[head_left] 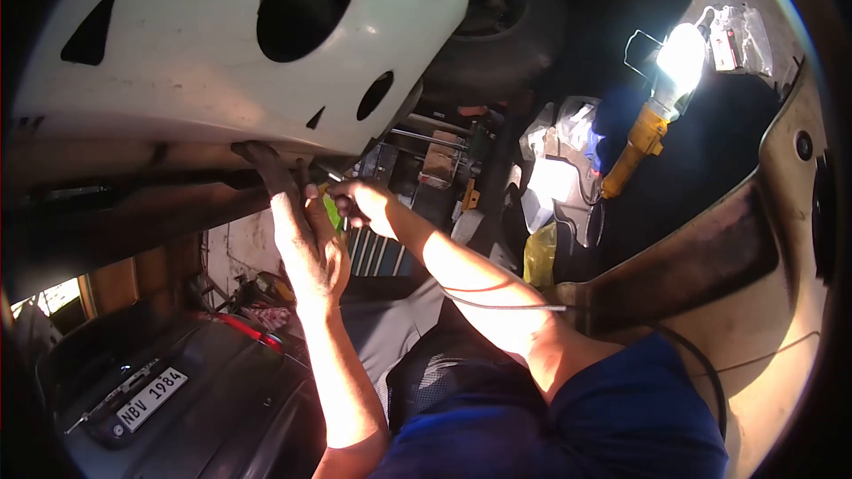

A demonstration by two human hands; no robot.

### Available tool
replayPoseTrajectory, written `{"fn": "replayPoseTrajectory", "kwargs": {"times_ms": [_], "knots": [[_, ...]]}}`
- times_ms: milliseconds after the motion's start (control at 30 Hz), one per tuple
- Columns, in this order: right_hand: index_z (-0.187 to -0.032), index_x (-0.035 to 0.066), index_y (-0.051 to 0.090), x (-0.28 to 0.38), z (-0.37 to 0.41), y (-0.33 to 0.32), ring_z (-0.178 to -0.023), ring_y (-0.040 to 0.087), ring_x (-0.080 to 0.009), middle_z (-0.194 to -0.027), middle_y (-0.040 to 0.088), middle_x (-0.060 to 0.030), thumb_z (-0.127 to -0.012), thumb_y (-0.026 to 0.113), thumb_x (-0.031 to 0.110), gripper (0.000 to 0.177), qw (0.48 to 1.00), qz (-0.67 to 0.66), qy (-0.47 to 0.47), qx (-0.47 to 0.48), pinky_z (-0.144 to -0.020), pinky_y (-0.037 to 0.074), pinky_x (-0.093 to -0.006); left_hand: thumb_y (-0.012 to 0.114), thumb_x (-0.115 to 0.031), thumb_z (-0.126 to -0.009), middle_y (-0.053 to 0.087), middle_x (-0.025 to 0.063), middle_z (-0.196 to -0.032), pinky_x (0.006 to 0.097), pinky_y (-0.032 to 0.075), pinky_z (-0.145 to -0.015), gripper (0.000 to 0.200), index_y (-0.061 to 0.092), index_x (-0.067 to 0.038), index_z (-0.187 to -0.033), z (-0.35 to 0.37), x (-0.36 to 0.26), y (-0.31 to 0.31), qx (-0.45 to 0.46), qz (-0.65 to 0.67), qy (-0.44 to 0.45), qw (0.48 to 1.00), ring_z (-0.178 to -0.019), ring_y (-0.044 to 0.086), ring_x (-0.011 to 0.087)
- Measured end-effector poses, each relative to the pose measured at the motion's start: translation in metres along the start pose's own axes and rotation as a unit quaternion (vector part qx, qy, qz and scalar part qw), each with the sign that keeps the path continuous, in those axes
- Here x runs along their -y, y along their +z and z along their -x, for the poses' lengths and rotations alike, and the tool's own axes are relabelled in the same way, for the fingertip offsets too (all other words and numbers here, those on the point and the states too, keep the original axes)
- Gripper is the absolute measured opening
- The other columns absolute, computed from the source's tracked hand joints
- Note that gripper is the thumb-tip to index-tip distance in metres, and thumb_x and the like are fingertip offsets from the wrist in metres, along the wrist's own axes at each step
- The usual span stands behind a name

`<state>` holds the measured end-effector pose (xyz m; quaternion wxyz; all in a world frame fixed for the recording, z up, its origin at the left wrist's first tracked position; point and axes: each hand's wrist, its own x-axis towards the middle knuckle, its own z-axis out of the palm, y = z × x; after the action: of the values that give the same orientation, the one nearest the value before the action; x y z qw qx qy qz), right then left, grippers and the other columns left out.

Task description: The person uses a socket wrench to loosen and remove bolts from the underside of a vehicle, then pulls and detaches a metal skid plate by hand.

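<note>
Item: L hand (306,244); fingers stretched flat, not curled, pressed up against dark bracket (266,164) at lower edge of white panel (204,80); steadying, not gripping.
Item: R hand (366,206); fist closed round green-handled tool (331,210), prob. a screwdriver; tip hidden behind L hand, can't tell what it meets.
Location: bracket sits just under panel's edge, overhead, touching L hand, R hand just beside.
Step, as I judge: working a fastener at bracket w/ tool while L hand braces it.
Next move calls for: tip seated square before any turn; L hand firm so bracket can't sag.
Surrounds: work lamp (674,66) lit, yellow grip, well apart to R; tyre (497,35) beyond panel; dark car (222,417) w/ number plate (151,397) lower L.
</note>
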<state>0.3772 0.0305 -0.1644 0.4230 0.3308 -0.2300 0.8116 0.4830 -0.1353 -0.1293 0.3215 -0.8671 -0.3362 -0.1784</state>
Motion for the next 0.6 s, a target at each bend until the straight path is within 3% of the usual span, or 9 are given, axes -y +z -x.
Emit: {"fn": "replayPoseTrajectory", "kwargs": {"times_ms": [33, 100, 200, 267, 333, 433, 467, 533, 600], "knots": [[-0.1, 0.003, 0.07, -0.007, 0.004, 0.008, -0.068, 0.064, -0.0213, -0.077, 0.066, -0.0061, -0.093, 0.074, 0.026, 0.024, 0.977, 0.157, -0.125, -0.077, -0.059, 0.051, -0.0356, 0.037, 0.005, -0.106, -0.006, 0.0081, -0.174, 0.0506, 0.022, -0.127, 0.071, 0.006, -0.014, -0.167, -0.001, 0.002, -0.001, 0.002, 0.005, 0.005, 1.0, -0.16, 0.005, 0.0273], [-0.103, 0.001, 0.07, -0.021, 0.02, 0.022, -0.078, 0.073, -0.0341, -0.082, 0.072, -0.0198, -0.093, 0.073, 0.028, 0.028, 0.831, 0.423, -0.313, -0.181, -0.07, 0.056, -0.0443, 0.035, 0.006, -0.107, -0.006, 0.0081, -0.174, 0.0506, 0.022, -0.127, 0.069, 0.007, -0.014, -0.167, 0.001, 0.002, -0.004, 0.007, 0.002, 0.002, 1.0, -0.16, 0.006, 0.0273], [-0.111, 0.002, 0.071, -0.008, 0.029, 0.016, -0.082, 0.073, -0.0384, -0.084, 0.072, -0.0226, -0.091, 0.075, 0.028, 0.032, 0.767, 0.497, -0.337, -0.225, -0.073, 0.057, -0.045, 0.034, 0.006, -0.107, -0.002, 0.0112, -0.174, 0.0508, 0.026, -0.125, 0.066, 0.011, -0.011, -0.166, 0.001, 0.002, -0.009, 0.012, -0.017, 0.005, 1.0, -0.159, 0.006, 0.0299], [-0.097, 0.003, 0.069, -0.004, 0.038, 0.01, -0.075, 0.072, -0.0382, -0.08, 0.071, -0.0186, -0.09, 0.075, 0.026, 0.024, 0.783, 0.441, -0.363, -0.247, -0.068, 0.055, -0.0463, 0.033, 0.005, -0.107, 0.0, 0.0165, -0.173, 0.0518, 0.029, -0.124, 0.063, 0.014, -0.008, -0.165, 0.003, 0.004, -0.013, 0.023, -0.033, 0.029, 0.999, -0.158, 0.006, 0.0341], [-0.088, 0.003, 0.064, -0.02, 0.03, -0.015, -0.069, 0.065, -0.0376, -0.077, 0.065, -0.0167, -0.091, 0.075, 0.022, 0.023, 0.715, 0.437, -0.471, -0.277, -0.063, 0.051, -0.0447, 0.035, 0.005, -0.106, 0.014, 0.0189, -0.171, 0.0493, 0.034, -0.121, 0.057, 0.024, -0.004, -0.162, 0.008, 0.002, -0.009, -0.014, -0.055, -0.018, 0.998, -0.156, 0.02, 0.0334], [-0.085, 0.002, 0.061, -0.036, 0.025, -0.034, -0.079, 0.063, -0.0381, -0.082, 0.063, -0.017, -0.09, 0.075, 0.024, 0.027, 0.749, 0.36, -0.4, -0.388, -0.072, 0.05, -0.0486, 0.041, 0.003, -0.106, 0.042, 0.0209, -0.156, 0.0438, 0.045, -0.114, 0.045, 0.043, 0.002, -0.151, 0.028, 0.023, -0.001, -0.065, -0.037, -0.026, 0.997, -0.14, 0.047, 0.0291], [-0.09, 0.0, 0.06, -0.035, 0.015, -0.04, -0.086, 0.06, -0.0377, -0.087, 0.062, -0.019, -0.092, 0.074, 0.026, 0.029, 0.721, 0.285, -0.48, -0.41, -0.078, 0.048, -0.0492, 0.044, 0.002, -0.106, 0.053, 0.0213, -0.15, 0.0416, 0.049, -0.11, 0.041, 0.049, 0.004, -0.147, 0.035, 0.036, 0.003, -0.082, -0.021, -0.017, 0.996, -0.132, 0.057, 0.0271], [-0.099, -0.001, 0.058, -0.008, 0.016, -0.032, -0.089, 0.058, -0.0392, -0.093, 0.06, -0.0214, -0.096, 0.07, 0.032, 0.035, 0.766, 0.159, -0.41, -0.469, -0.081, 0.045, -0.0504, 0.057, -0.009, -0.105, 0.071, 0.0125, -0.111, 0.0371, 0.055, -0.101, 0.024, 0.066, 0.005, -0.122, 0.041, 0.038, 0.026, -0.154, 0.122, -0.166, 0.966, -0.107, 0.068, 0.0243], [-0.11, -0.003, 0.054, 0.033, 0.033, -0.013, -0.09, 0.056, -0.0402, -0.099, 0.056, -0.0238, -0.099, 0.065, 0.037, 0.043, 0.714, 0.171, -0.484, -0.475, -0.083, 0.044, -0.0513, 0.058, -0.011, -0.105, 0.069, 0.0134, -0.113, 0.0404, 0.059, -0.097, 0.023, 0.066, 0.005, -0.118, 0.04, 0.055, 0.041, -0.17, 0.266, -0.361, 0.877, -0.106, 0.067, 0.0261]]}}
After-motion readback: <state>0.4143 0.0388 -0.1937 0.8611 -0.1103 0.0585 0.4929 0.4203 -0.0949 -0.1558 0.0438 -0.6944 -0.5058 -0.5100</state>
